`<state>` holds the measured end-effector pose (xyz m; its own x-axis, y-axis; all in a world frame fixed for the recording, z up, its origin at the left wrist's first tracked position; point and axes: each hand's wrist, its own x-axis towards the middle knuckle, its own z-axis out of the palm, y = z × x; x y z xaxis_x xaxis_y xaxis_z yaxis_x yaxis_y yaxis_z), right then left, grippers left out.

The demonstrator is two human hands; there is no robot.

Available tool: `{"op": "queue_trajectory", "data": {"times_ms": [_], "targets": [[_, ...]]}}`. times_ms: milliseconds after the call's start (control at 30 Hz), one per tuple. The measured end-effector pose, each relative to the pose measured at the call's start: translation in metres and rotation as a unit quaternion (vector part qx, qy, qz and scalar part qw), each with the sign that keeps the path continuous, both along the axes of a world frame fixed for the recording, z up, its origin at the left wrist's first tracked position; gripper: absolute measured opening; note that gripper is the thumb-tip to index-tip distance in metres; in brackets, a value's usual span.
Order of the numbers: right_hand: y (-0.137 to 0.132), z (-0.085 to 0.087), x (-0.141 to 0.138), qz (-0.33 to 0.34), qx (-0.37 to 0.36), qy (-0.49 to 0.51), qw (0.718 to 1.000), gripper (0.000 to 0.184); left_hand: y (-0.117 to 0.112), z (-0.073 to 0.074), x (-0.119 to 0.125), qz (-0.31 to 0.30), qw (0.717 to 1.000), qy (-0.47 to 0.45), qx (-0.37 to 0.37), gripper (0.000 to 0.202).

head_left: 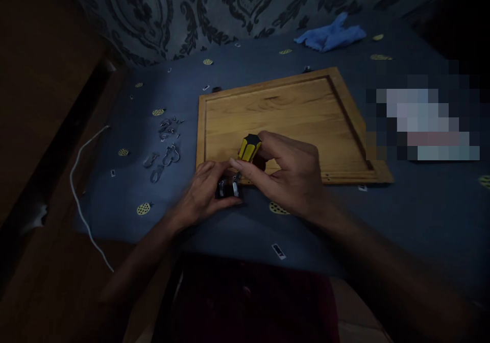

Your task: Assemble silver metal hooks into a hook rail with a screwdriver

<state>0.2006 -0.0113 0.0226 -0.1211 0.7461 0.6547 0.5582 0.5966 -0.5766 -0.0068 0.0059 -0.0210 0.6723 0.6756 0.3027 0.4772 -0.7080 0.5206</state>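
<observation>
My right hand (pixel 287 172) is closed around a short screwdriver with a yellow and black handle (pixel 250 148), its shaft pointing down at a small black part with shiny metal bands (pixel 228 188). My left hand (pixel 206 187) pinches that black part between thumb and fingers, at the near edge of a framed wooden panel (pixel 275 113). The panel lies flat on the table, and both hands cover part of its front left edge. Where the screwdriver tip meets the part is too dark to make out.
Left of the panel lie loose metal clamps (pixel 171 154) and several small screws and metal pieces (pixel 168 127). A blue cloth (pixel 332 34) lies crumpled at the back. A white cable (pixel 78 195) hangs at the left edge of the dark blue tablecloth (pixel 237 241). A blurred-out patch covers the right.
</observation>
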Motion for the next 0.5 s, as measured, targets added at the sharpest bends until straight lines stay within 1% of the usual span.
{"op": "queue_trajectory", "data": {"times_ms": [133,200,333,500], "targets": [[0.001,0.001,0.001,0.035,0.025,0.000,0.999,0.028,0.000,0.001,0.000,0.006,1.000,0.011,-0.023,0.057],[0.001,0.003,0.002,0.057,0.027,-0.004,0.998,0.029,0.000,0.000,0.000,0.010,0.999,0.011,-0.033,0.055],[0.002,0.005,0.007,0.107,-0.008,-0.012,0.994,0.029,0.000,-0.002,0.001,0.009,0.999,-0.002,-0.032,0.061],[0.003,0.008,0.011,0.150,-0.037,-0.007,0.988,0.022,0.001,-0.004,0.000,0.012,1.000,0.001,-0.019,0.062]]}}
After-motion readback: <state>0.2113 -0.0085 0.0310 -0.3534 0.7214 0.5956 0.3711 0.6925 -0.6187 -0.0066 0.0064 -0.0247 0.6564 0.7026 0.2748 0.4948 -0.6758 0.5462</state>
